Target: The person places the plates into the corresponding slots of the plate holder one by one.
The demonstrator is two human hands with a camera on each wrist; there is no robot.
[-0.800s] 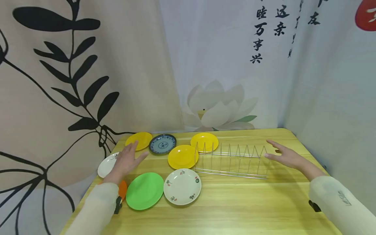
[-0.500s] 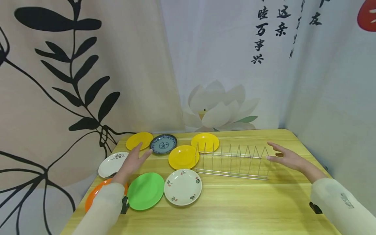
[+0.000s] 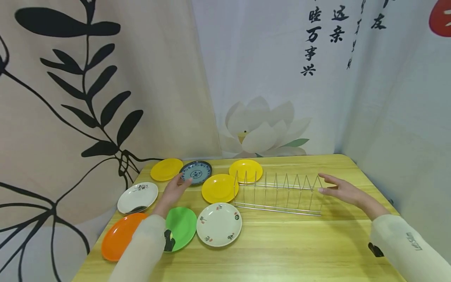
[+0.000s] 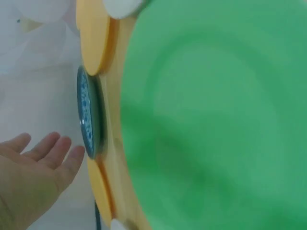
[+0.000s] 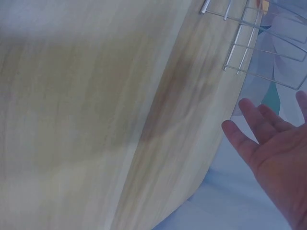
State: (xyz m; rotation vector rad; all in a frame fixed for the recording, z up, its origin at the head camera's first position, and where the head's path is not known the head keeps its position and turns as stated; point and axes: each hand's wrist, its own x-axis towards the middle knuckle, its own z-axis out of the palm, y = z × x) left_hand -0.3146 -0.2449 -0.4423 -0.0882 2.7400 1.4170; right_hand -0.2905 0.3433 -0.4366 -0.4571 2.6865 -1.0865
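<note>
My left hand [image 3: 172, 194] reaches toward the blue-patterned plate [image 3: 195, 172], its fingertips overlapping the plate's near left edge in the head view. In the left wrist view the fingers of that hand are spread loosely beside the plate's rim [image 4: 86, 112], holding nothing. My right hand [image 3: 343, 190] hovers at the right end of the wire dish rack [image 3: 278, 194], fingers extended and nothing in them. Seen from the right wrist, its fingertips are apart from the rack's wires [image 5: 240, 48]. No plate stands in the rack.
Yellow plates [image 3: 220, 188] lie around the blue one. Nearer are a green plate [image 3: 183, 227], a white floral plate [image 3: 219, 224] and an orange plate [image 3: 121, 237]. Another white plate [image 3: 135, 197] sits at the left edge of the wooden table [image 3: 282, 250]. Curtains hang behind.
My left hand has moved right and away from the white plate at the left to the blue-patterned plate, uncovering the orange plate. The right hand has barely moved.
</note>
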